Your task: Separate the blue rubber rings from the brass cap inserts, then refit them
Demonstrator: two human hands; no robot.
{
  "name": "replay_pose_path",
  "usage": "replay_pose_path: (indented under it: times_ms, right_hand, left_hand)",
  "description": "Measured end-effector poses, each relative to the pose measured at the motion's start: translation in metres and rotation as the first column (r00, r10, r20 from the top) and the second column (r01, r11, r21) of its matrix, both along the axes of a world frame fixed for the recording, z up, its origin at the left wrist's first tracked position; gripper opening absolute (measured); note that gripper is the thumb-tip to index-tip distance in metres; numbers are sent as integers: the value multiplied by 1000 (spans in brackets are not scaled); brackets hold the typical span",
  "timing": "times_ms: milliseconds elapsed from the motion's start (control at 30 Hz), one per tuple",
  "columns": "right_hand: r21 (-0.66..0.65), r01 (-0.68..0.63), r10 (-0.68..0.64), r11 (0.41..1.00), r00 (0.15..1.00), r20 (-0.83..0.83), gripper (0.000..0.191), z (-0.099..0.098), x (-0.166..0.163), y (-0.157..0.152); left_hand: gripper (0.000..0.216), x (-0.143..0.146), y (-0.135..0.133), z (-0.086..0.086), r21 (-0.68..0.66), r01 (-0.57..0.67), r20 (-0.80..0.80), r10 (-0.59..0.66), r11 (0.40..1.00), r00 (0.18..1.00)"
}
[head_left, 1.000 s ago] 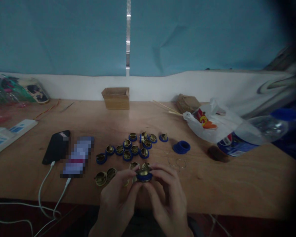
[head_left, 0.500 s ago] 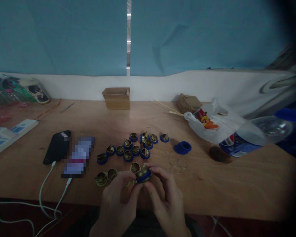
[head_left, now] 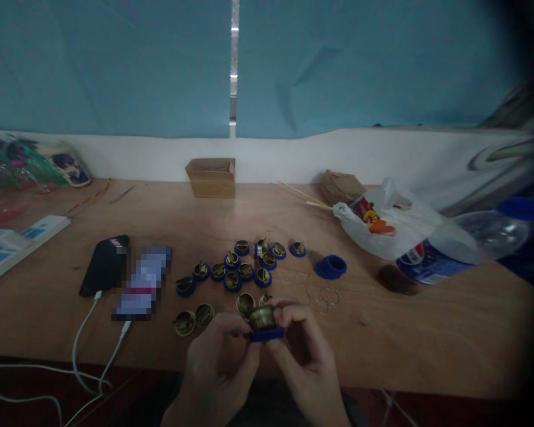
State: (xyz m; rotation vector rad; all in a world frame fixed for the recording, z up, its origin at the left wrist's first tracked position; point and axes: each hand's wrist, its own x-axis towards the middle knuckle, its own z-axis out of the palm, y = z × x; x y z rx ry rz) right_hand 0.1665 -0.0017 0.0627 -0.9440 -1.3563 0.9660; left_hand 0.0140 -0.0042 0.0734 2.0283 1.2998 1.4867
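Between my two hands, above the front of the table, is a round brass fitting (head_left: pixel 263 318) with a blue ring (head_left: pixel 267 335) around its lower edge. My left hand (head_left: pixel 220 362) pinches it from the left with thumb and fingers. On the other side my right hand (head_left: pixel 305 359) grips it, thumb low at the blue ring. Just beyond my fingers lie brass pieces without blue rings, such as one (head_left: pixel 245 304) behind the held fitting and another (head_left: pixel 184 322) to the left. Farther back sit several brass pieces with blue rings (head_left: pixel 232 281).
Right of the group are a blue ring stack (head_left: pixel 330 267) and thin wire loops (head_left: pixel 329 296). A plastic bag (head_left: pixel 396 219) and a cola bottle (head_left: pixel 445 255) lie farther right. Two phones (head_left: pixel 104 265) with white cables are at left. A cardboard box (head_left: pixel 212 179) stands at the back.
The fitting has turned in my fingers, so its brass side now faces me with the blue ring level underneath. Both hands have shifted slightly right and down.
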Motion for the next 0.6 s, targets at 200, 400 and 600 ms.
replay_pose_path:
  times_ms: [200,400,600]
  right_hand:
    - [-159,-273,236,949,946,-221,23,-4,7,7]
    - [-152,-393,267,907,816,-512,40,-17,8,11]
    - [-128,-269,182,955,866,-467,48,-18,16,11]
  left_hand:
    - [27,-7,0,-4,-24,-26,-4,26,999,1000]
    - [25,-6,2,-2,-1,23,48,-23,1000,999]
    - [20,2,1,-3,-59,-23,92,28,998,995]
